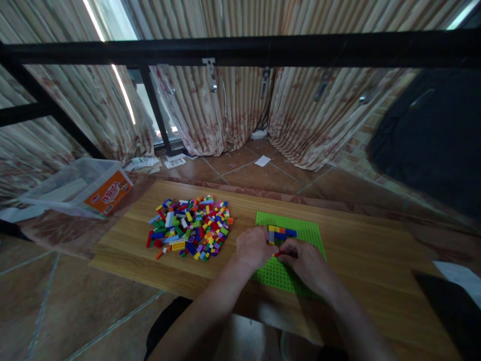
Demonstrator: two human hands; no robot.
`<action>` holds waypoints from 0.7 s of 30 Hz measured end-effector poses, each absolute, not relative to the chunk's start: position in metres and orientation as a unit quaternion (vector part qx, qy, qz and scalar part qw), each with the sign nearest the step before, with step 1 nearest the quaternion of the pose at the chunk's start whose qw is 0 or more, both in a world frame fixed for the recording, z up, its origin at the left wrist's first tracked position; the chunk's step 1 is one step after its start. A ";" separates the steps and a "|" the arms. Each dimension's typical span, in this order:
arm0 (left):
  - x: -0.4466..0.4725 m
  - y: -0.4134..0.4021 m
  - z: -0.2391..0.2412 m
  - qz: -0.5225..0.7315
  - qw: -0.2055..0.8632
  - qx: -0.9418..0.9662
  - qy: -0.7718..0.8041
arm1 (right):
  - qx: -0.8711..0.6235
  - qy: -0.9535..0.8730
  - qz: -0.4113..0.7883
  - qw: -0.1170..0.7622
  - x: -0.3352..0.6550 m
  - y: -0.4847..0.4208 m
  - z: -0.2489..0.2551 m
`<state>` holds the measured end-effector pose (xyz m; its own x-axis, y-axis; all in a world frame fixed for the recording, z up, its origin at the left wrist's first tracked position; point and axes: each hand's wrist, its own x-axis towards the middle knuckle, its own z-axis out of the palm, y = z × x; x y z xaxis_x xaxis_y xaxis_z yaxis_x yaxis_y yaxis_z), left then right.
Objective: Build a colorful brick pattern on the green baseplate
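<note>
Head view, red brick point(278, 254) pinched in right fingers point(289, 245), left fingers point(268, 250) beside; grip unclear

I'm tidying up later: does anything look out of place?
A white rectangular paper lies alone on the brown floor tiles beyond the wooden table, as if dropped. I see no obvious damage.
</note>
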<state>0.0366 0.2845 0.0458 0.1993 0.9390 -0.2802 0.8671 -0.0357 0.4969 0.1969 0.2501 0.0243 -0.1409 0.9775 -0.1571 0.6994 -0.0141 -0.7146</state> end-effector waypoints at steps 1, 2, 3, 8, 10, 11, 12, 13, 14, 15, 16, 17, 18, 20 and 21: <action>0.036 0.284 0.046 0.065 0.294 0.718 0.627 | -0.623 -0.674 0.342 0.202 0.197 0.250 0.024; 0.036 0.283 0.045 0.068 0.297 0.720 0.624 | -0.621 -0.677 0.340 0.201 0.198 0.249 0.023; 0.035 0.282 0.044 0.072 0.300 0.721 0.621 | -0.618 -0.680 0.341 0.199 0.199 0.249 0.023; 0.033 0.282 0.044 0.078 0.308 0.722 0.614 | -0.612 -0.693 0.343 0.167 0.205 0.252 0.020; 0.034 0.283 0.046 0.068 0.314 0.721 0.614 | -0.608 -0.699 0.342 0.158 0.208 0.253 0.018; 0.035 0.283 0.047 0.062 0.315 0.720 0.616 | -0.604 -0.701 0.346 0.155 0.209 0.254 0.018; 0.036 0.283 0.048 0.057 0.314 0.717 0.620 | -0.600 -0.701 0.354 0.153 0.210 0.254 0.017; 0.037 0.282 0.049 0.054 0.312 0.714 0.625 | -0.596 -0.700 0.364 0.151 0.212 0.254 0.016; 0.039 0.282 0.049 0.054 0.309 0.709 0.631 | -0.593 -0.699 0.371 0.149 0.213 0.255 0.015; 0.041 0.281 0.049 0.058 0.307 0.704 0.638 | -0.593 -0.697 0.375 0.146 0.214 0.255 0.014; 0.042 0.280 0.049 0.062 0.306 0.698 0.644 | -0.594 -0.697 0.375 0.143 0.214 0.255 0.013; 0.043 0.280 0.048 0.065 0.306 0.695 0.648 | -0.596 -0.697 0.372 0.141 0.214 0.256 0.013; 0.044 0.279 0.048 0.067 0.307 0.692 0.650 | -0.598 -0.698 0.369 0.140 0.214 0.256 0.013; 0.046 0.278 0.047 0.068 0.308 0.688 0.654 | -0.603 -0.697 0.362 0.141 0.214 0.256 0.013; 0.046 0.278 0.047 0.068 0.308 0.688 0.654 | -0.604 -0.697 0.359 0.142 0.213 0.256 0.013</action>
<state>0.0459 0.2782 0.0470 0.1364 0.9411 -0.3095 0.8577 0.0442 0.5122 0.2135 0.2558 0.0133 -0.2300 0.9441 -0.2361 0.7408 0.0125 -0.6717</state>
